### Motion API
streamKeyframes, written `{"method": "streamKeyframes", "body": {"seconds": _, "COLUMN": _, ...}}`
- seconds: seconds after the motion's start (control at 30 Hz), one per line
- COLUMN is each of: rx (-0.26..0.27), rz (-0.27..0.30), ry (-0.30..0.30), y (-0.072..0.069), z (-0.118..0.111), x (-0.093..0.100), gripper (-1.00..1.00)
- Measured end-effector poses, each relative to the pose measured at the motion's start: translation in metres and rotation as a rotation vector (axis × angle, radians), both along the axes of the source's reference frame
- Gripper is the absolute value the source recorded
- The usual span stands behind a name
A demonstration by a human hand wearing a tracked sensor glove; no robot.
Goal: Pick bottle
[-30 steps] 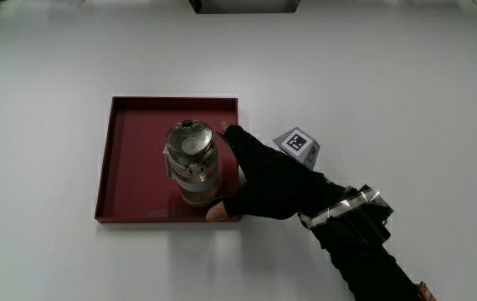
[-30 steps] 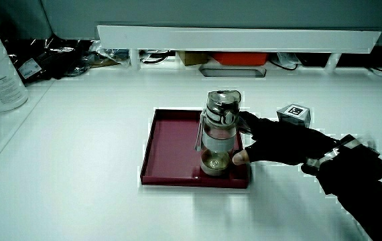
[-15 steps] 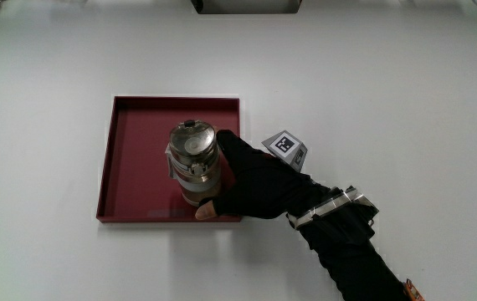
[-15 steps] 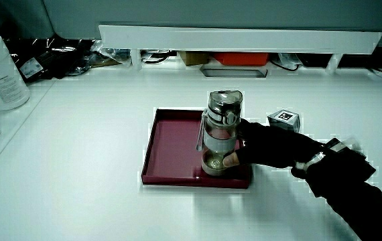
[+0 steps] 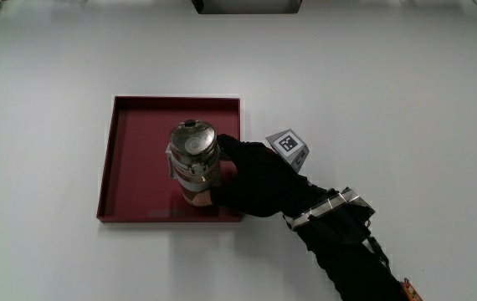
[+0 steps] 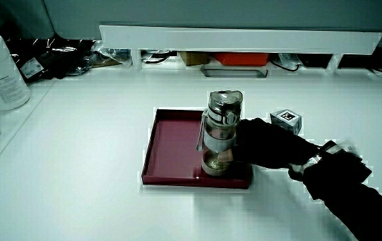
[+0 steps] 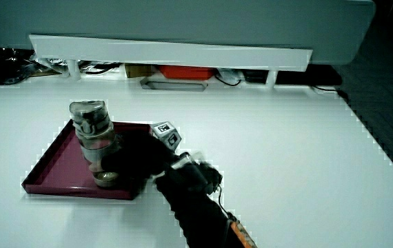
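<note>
Bottle (image 5: 193, 162) stands upright in the red tray (image 5: 138, 159) on the white surface (image 5: 389, 100), and we see the hand (image 5: 255, 177) clamped on its side, so the lift should run straight up its long axis.

You see bright, even overhead light on the white bench (image 5: 389, 84); soft shadows gather beside the hand (image 5: 255, 177), whose outline looks jagged.

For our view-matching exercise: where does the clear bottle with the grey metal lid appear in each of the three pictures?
Main view: the clear bottle with the grey lid stands in the dark red square tray, the hand beside it.
Side view: upright in the tray.
Side view: upright in the tray.
Shared landmark: the tray.
</note>
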State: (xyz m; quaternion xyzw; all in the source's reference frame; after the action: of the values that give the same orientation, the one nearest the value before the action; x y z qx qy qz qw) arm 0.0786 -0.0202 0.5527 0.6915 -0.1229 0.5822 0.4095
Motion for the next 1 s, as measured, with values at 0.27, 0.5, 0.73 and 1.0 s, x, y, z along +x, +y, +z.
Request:
{"method": "streamKeyframes", "body": {"seconds": 0.27, "rx": 0.009, "rz": 0.029, "ry": -0.036, "y": 0.002, "z": 0.001, "x": -0.001, "gripper": 0.71}}
{"method": "streamKeyframes", "body": {"seconds": 0.5, "rx": 0.059, "rz": 0.054, "ry": -0.024, "y": 0.006, "z": -0.004, "x": -0.001, "gripper": 0.96}}
{"method": "streamKeyframes", "body": {"seconds": 0.73, "rx": 0.07, "rz": 0.082, "ry": -0.082, "y": 0.007, "z": -0.003, "x": 0.002, "gripper": 1.0}}
{"method": "streamKeyframes", "body": {"seconds": 1.0, "rx": 0.071, "rz": 0.073, "ry": -0.151, "y": -0.003, "z": -0.047, "x": 0.021, "gripper": 1.0}}
